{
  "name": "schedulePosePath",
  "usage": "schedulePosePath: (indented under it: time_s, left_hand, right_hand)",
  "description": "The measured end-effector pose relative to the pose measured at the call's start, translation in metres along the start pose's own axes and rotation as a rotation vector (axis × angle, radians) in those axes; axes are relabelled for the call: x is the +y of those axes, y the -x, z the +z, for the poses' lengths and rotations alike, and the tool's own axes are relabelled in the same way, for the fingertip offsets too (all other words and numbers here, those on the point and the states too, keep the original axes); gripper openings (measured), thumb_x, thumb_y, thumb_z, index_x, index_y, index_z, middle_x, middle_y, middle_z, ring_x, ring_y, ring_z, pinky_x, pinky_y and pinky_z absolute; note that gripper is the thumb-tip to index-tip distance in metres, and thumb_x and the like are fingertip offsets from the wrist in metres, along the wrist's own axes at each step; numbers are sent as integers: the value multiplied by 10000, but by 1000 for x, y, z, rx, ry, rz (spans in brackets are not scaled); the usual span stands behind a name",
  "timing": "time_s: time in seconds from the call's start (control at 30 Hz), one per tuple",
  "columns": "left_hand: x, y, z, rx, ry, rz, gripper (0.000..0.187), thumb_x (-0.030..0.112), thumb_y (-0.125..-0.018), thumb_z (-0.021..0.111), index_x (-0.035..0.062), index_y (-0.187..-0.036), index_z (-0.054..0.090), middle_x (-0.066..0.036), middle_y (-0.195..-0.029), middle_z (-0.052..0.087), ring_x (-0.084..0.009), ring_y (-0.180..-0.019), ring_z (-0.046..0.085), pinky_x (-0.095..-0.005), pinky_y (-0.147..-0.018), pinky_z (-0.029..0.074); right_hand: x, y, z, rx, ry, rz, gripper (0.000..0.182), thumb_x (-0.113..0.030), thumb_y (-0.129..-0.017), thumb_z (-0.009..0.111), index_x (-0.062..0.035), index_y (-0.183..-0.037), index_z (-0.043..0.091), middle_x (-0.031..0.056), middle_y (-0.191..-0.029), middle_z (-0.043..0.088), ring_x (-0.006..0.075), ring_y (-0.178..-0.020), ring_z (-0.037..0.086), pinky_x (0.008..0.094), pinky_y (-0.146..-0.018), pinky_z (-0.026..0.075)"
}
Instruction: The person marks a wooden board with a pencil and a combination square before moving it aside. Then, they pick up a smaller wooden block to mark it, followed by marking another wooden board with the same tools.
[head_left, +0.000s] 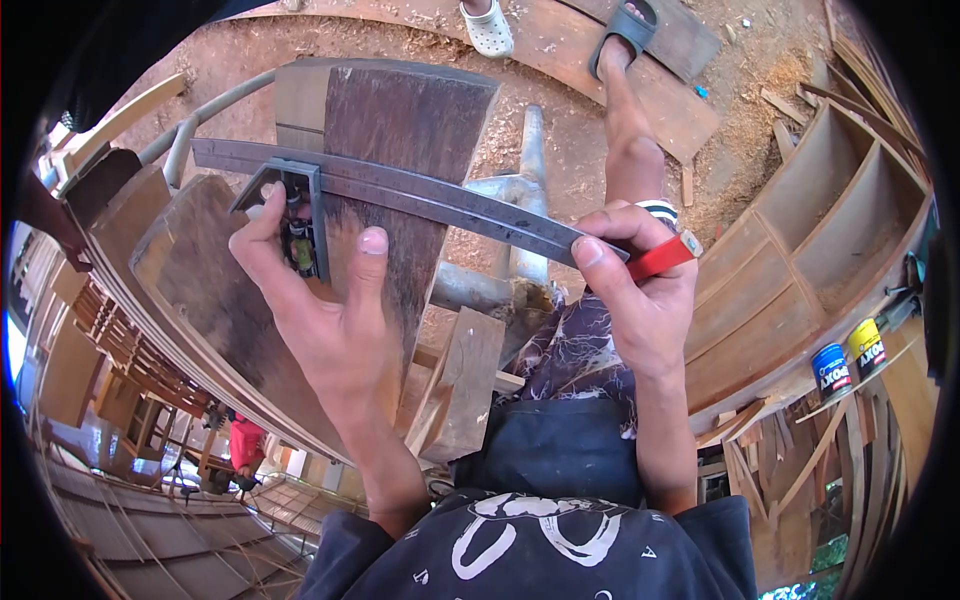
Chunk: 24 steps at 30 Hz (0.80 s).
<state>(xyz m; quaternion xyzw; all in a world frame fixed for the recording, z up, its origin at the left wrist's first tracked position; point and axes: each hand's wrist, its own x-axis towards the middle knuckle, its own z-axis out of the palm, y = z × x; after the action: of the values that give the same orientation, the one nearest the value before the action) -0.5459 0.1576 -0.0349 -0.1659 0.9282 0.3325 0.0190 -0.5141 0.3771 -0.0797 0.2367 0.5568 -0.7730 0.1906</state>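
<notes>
A combination square [430, 203] spans the view from left to right over a dark wooden board [400, 120]. My left hand [335, 310] is at its metal head [318, 225], fingers hooked about the head and thumb sticking up apart from the blade. The fingers behind the head are partly hidden. Between thumb and fingers, my right hand [645, 290] pinches the blade's right end. A flat red object [662, 258] with a pale metal tip also sits in that hand; its exact kind cannot be made out.
Metal pipes [530, 180] stand under the board. To the right lies a wooden case with compartments [815, 215], near blue [832, 370] and yellow [866, 345] epoxy cans. Another person's clog-shod foot [490, 30] is at the top. Someone in red [246, 445] is at lower left.
</notes>
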Motion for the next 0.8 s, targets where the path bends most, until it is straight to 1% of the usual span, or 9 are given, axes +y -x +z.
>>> schedulePosePath:
  time_s: [0.1,0.2,0.33,0.4,0.53,0.6,0.63,0.73,0.8]
  left_hand:
    - [5,-7,-1,-37,57,-131,697,307,-900,836,-18,-1373,442,-159,-1303,507,-282,-1224,511,-429,-1117,361]
    - [8,-9,9,1,-187,-104,833,429,-836,890,-19,-1347,408,-192,-1251,500,-319,-1201,506,-458,-1095,361]
    - [1,-7,13,31,-128,-83,826,396,-835,898,-29,-1346,407,-184,-1239,493,-315,-1192,503,-453,-1083,370]
    - [0,-6,16,62,19,-98,832,373,-822,911,-40,-1341,409,-191,-1246,483,-314,-1190,498,-454,-1081,371]
    - [2,-6,16,65,23,-116,852,370,-807,921,-67,-1337,417,-210,-1257,471,-319,-1202,489,-459,-1081,367]
    - [-4,-5,15,77,-11,-76,855,371,-803,922,-66,-1338,418,-211,-1250,469,-326,-1198,487,-466,-1076,370]
    - [-6,-5,15,65,-40,-34,858,371,-799,924,-66,-1338,419,-211,-1244,467,-332,-1193,486,-473,-1072,372]
    - [-10,-4,16,92,-15,-39,871,381,-784,929,-64,-1338,425,-203,-1221,462,-333,-1171,484,-488,-1058,377]
    - [-8,-5,16,93,-9,-38,879,387,-780,931,-64,-1339,426,-198,-1216,460,-328,-1163,485,-488,-1055,377]
  right_hand:
    - [-2,0,2,19,-8,15,94,-37,-969,725,30,-1034,723,-33,-831,663,14,-711,538,185,-617,401]
    - [3,0,2,19,9,-28,91,-38,-973,721,31,-1032,722,-39,-823,660,9,-712,536,184,-614,397]
    - [-4,1,-1,12,75,-15,94,-32,-962,723,31,-1030,729,-19,-844,663,20,-716,549,192,-624,409]
    - [-9,-3,-7,38,388,-153,112,-33,-941,735,30,-1033,740,-1,-861,654,30,-699,528,203,-619,395]
    - [-33,-5,-12,173,458,-273,223,-131,-1027,607,54,-1049,730,55,-872,625,76,-683,483,236,-634,371]
    - [-40,-7,-18,217,116,-404,392,-244,-1080,489,83,-1068,704,105,-902,631,108,-713,510,259,-667,401]
    - [-39,-12,-20,263,151,-463,524,-344,-1100,411,104,-1082,681,129,-925,630,116,-699,495,266,-662,402]
    - [-55,-16,-13,262,155,-441,355,-237,-1059,539,78,-1047,701,124,-912,650,122,-725,551,283,-672,439]
    - [-58,-19,-3,58,717,-393,146,-101,-953,690,36,-990,723,113,-871,683,154,-711,624,307,-653,479]
